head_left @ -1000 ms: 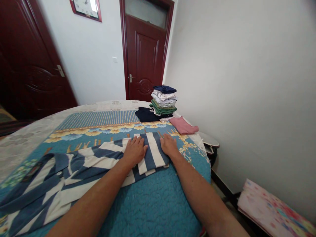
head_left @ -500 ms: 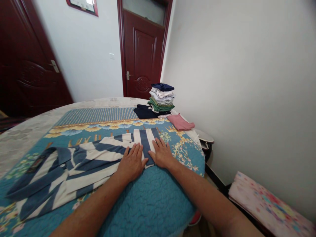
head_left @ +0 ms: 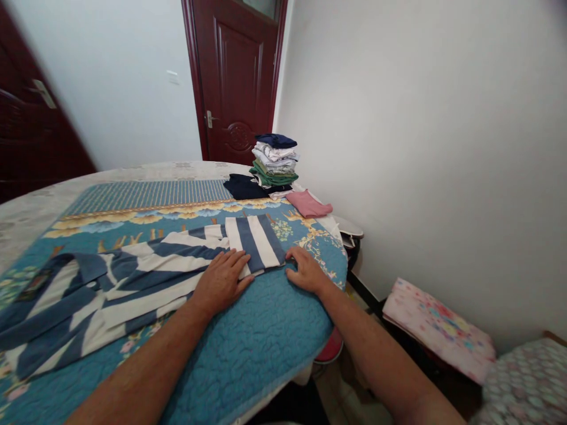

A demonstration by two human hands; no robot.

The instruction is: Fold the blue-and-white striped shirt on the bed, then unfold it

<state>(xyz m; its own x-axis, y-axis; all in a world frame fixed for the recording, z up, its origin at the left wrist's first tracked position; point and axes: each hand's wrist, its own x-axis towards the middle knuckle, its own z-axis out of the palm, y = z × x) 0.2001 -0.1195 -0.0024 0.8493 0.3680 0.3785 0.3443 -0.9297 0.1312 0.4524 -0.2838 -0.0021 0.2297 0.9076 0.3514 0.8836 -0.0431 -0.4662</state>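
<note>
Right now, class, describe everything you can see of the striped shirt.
The shirt has wide blue and cream stripes, a blue collar and a button, in soft-looking cloth. It lies rumpled across the quilt, collar towards the picture's left, its other end folded over flat. The left hand rests on its near edge; the right hand is at a corner, contact unclear.

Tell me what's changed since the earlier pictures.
The right hand has come off the blue-and-white striped fabric shirt, now open at its near right corner; contact is unclear. The left hand has shifted toward the shirt's near edge, fingers still on it. The view has turned right and down. The multicoloured folded-clothes stack and pink folded cloth stayed put.
</note>
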